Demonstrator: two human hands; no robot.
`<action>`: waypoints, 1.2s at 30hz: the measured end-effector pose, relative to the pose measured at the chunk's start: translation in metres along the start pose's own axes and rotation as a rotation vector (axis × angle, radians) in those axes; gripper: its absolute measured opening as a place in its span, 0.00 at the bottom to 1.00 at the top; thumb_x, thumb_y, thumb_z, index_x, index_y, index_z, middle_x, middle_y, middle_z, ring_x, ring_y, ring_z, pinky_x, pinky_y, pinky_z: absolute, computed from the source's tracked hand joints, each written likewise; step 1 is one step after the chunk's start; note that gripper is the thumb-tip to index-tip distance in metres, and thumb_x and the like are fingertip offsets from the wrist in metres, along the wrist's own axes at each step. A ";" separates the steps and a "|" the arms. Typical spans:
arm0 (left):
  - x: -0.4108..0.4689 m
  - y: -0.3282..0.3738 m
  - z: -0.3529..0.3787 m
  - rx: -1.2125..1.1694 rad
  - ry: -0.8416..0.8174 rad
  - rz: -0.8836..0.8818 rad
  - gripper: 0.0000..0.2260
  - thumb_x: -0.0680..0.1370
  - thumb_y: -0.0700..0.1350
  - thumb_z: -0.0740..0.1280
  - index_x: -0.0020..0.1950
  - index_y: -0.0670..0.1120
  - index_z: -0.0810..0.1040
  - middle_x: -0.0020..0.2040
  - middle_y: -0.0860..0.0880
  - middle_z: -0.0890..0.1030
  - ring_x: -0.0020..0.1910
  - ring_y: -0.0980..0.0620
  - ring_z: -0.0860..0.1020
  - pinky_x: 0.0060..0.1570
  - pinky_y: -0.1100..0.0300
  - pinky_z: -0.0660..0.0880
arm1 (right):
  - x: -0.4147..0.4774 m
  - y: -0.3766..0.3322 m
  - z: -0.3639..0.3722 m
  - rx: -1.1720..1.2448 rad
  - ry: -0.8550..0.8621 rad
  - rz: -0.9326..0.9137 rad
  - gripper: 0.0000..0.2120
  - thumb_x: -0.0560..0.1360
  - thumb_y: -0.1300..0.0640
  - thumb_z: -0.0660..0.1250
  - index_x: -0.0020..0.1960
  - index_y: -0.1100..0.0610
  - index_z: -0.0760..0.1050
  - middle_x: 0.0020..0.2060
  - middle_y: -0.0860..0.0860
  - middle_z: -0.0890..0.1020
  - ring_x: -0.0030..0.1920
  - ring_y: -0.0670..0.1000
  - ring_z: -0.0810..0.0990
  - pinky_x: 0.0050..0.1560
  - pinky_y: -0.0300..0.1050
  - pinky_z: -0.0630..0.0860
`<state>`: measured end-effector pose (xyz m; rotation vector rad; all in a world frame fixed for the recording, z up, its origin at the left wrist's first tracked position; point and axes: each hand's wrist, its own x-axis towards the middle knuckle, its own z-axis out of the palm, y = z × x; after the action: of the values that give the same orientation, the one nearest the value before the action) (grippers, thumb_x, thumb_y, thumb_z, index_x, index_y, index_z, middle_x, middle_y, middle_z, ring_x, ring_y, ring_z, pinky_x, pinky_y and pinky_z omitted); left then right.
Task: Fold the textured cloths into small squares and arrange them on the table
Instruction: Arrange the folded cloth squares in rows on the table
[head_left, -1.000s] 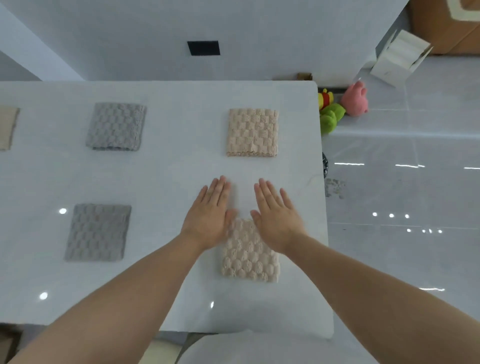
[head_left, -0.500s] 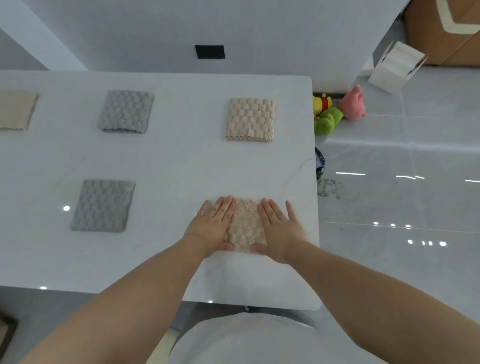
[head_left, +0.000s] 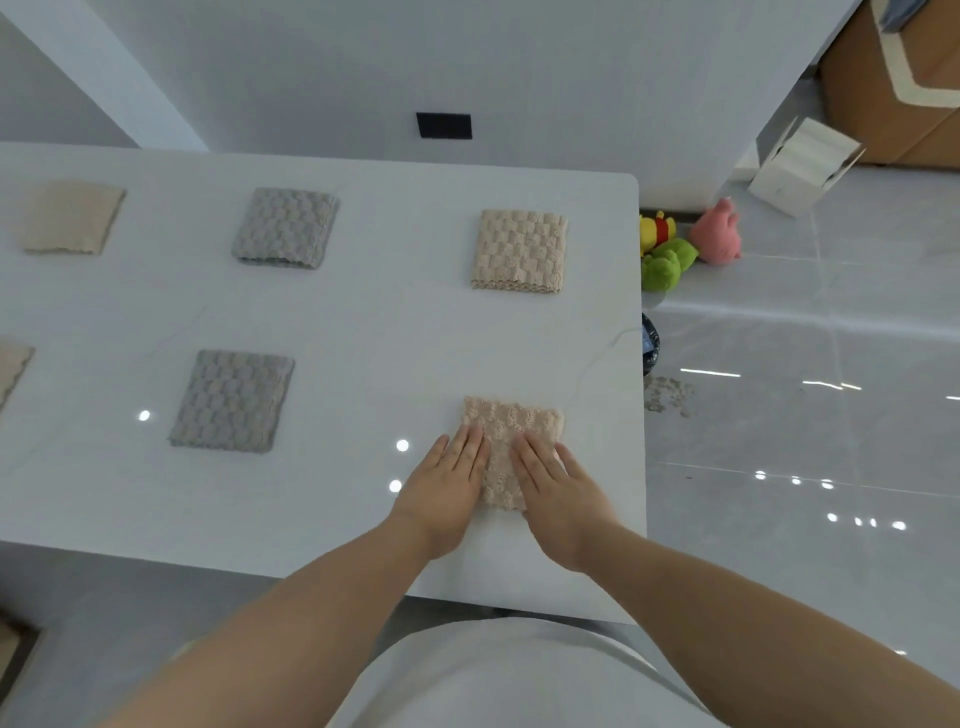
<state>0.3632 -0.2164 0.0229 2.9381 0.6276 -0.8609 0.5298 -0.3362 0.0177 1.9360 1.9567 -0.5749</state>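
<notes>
Moved: both hands now lie farther back on the near beige cloth (head_left: 511, 431), so its far half shows.
Near grey square (head_left: 231, 400): folded and lying apart, it sets the row to match.
Left hand (head_left: 441, 493): grip spread flat, pressing the cloth's left side onto the worktop (head_left: 363, 322).
Right hand (head_left: 563, 499): also flat, near the worktop's right edge, probably to smooth and align the cloth.

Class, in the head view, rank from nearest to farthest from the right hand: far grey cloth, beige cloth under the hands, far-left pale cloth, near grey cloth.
1. Beige cloth, touching the right hand.
2. Near grey cloth, left, front row.
3. Far grey cloth, left, back row.
4. Pale cloth, far-left back corner.
</notes>
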 end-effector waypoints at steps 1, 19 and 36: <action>0.000 0.003 0.001 -0.012 -0.002 -0.014 0.31 0.84 0.43 0.48 0.80 0.38 0.33 0.81 0.38 0.35 0.81 0.41 0.35 0.79 0.46 0.38 | 0.000 0.002 0.001 -0.001 0.000 0.015 0.34 0.85 0.53 0.48 0.79 0.63 0.30 0.80 0.58 0.32 0.77 0.55 0.27 0.77 0.57 0.32; 0.057 -0.033 -0.033 -0.935 0.032 -0.637 0.12 0.80 0.50 0.64 0.38 0.48 0.75 0.40 0.49 0.81 0.43 0.44 0.81 0.35 0.58 0.70 | 0.036 0.034 -0.049 1.008 0.039 0.786 0.18 0.82 0.49 0.60 0.67 0.59 0.68 0.52 0.54 0.78 0.48 0.56 0.78 0.43 0.47 0.73; 0.076 -0.047 -0.073 -1.118 0.083 -0.645 0.12 0.77 0.47 0.67 0.59 0.49 0.74 0.51 0.53 0.77 0.48 0.50 0.77 0.44 0.59 0.72 | 0.058 0.054 -0.072 0.954 0.000 0.809 0.21 0.76 0.49 0.57 0.68 0.53 0.63 0.49 0.53 0.79 0.44 0.54 0.80 0.39 0.47 0.74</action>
<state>0.4415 -0.1361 0.0496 1.7573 1.4802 -0.2057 0.5855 -0.2500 0.0476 2.9559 0.6994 -1.3643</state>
